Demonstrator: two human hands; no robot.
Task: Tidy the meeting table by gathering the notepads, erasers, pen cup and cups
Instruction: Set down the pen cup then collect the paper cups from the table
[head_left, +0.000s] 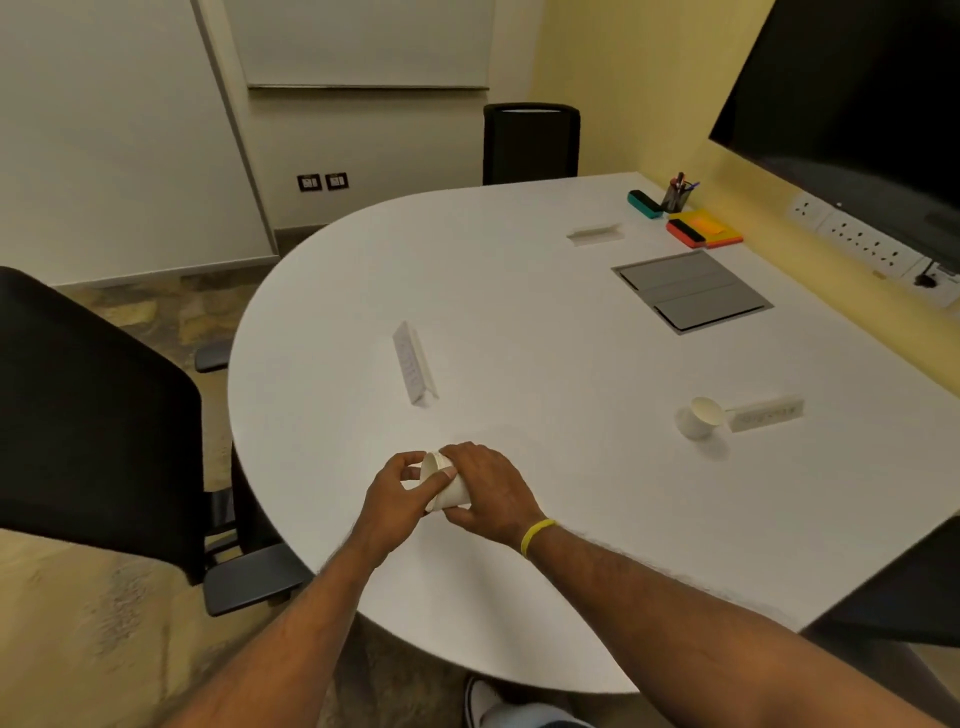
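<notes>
Both hands hold one white paper cup (448, 491) tilted on its side just above the near part of the white table (519, 322). My left hand (399, 491) pinches its rim; my right hand (493, 491) wraps its body. A second white paper cup (698, 417) lies tipped over at the right. At the far right corner sit a teal eraser (645, 203), a pen cup (675, 196) with several pens, a red-and-black eraser (687, 233) and a stack of yellow and orange notepads (714, 228).
A grey flap panel (691, 290) and three white socket strips (414, 362) (595, 233) (766, 414) are set in the tabletop. Black chairs stand at the left (93, 426), far side (531, 143) and right edge. A dark screen (857, 109) hangs on the right wall.
</notes>
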